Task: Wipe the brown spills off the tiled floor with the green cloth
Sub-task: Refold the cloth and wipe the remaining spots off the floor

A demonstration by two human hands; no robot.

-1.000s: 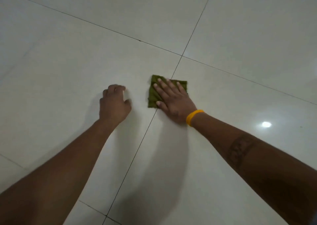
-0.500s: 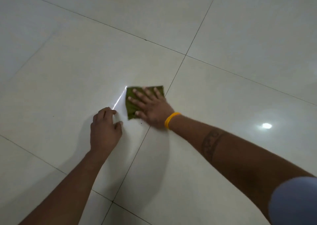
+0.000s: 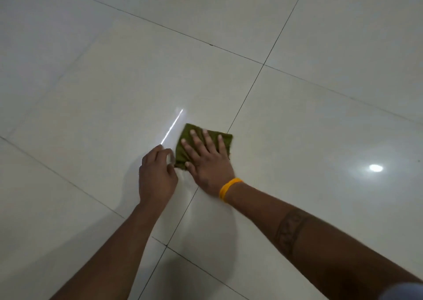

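Note:
The green cloth (image 3: pixel 188 130) lies flat on the glossy white tiled floor (image 3: pixel 103 93), just left of a dark grout line (image 3: pixel 247 93). My right hand (image 3: pixel 209 164) presses down on the cloth, palm flat and fingers spread, with an orange band on its wrist. My left hand (image 3: pixel 156 176) rests on the tile right beside the cloth's left corner. Its fingers are loosely curled and it holds nothing. No brown spill shows on the tiles around the cloth; whatever lies under the cloth is hidden.
Large pale tiles with thin dark grout lines fill the view. A bright streak of reflected light (image 3: pixel 171 126) runs up from my left hand, and a round light reflection (image 3: pixel 375 168) sits at the right. A tiny dark speck (image 3: pixel 210 45) marks a far grout line.
My right hand slid the cloth left off the grout line onto the left tile. My left hand now sits close against the cloth. The view has shifted.

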